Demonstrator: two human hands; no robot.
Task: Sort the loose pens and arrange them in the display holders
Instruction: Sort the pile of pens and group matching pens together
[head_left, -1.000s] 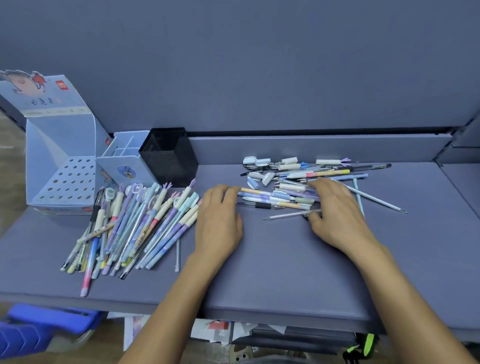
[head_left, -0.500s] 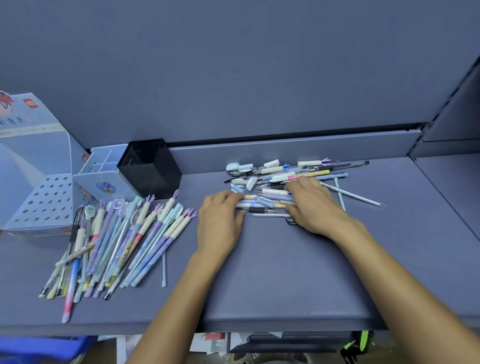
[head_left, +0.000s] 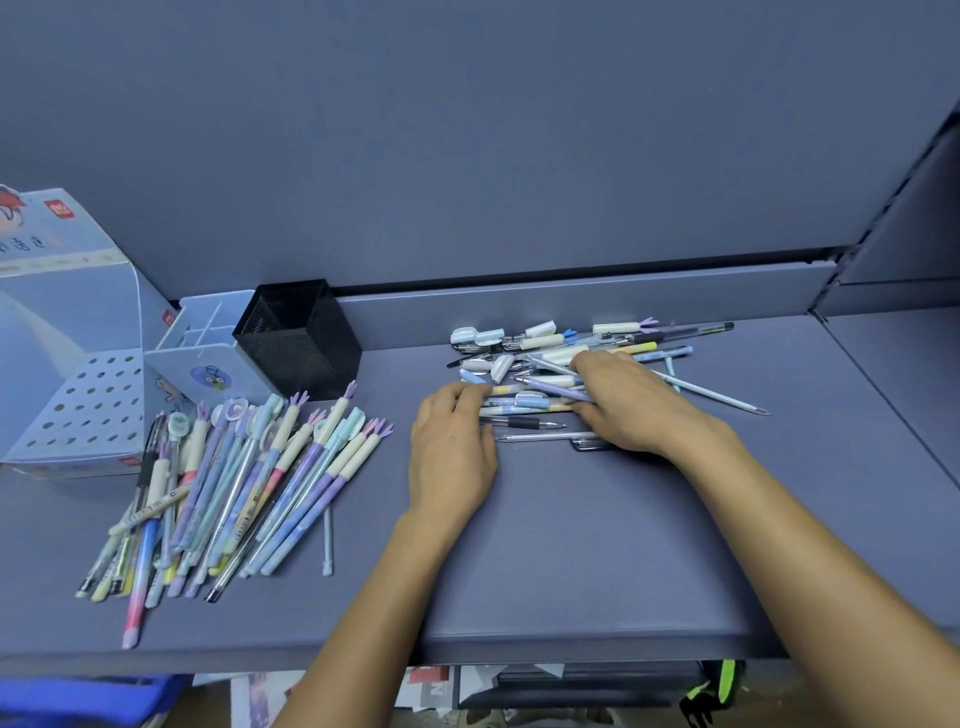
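2 heaps of pens on the grey-blue shelf (head_left: 597, 545)! At the far-right heap of pastel pens and loose caps (head_left: 540, 345), the left hand (head_left: 452, 452) nudges its left edge with bent fingertips (head_left: 470, 393), and the right hand (head_left: 631, 405) presses flat on top, gripping nothing. The near-left heap of pastel pens (head_left: 234, 483) fans out before 3 holders: a perforated pale-blue cardboard box (head_left: 78, 405), a divided pale-blue plastic holder (head_left: 205, 364) and a black mesh cup (head_left: 298, 338).

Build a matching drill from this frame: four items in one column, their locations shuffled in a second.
1. black mesh pen cup
2. perforated display box
3. capped pen pile
4. right hand

A. far left of the shelf
B. on the scattered pens and loose caps
C. just right of the light-blue divided holder
D. fanned out in front of the holders

Pairs: 1-C, 2-A, 3-D, 4-B
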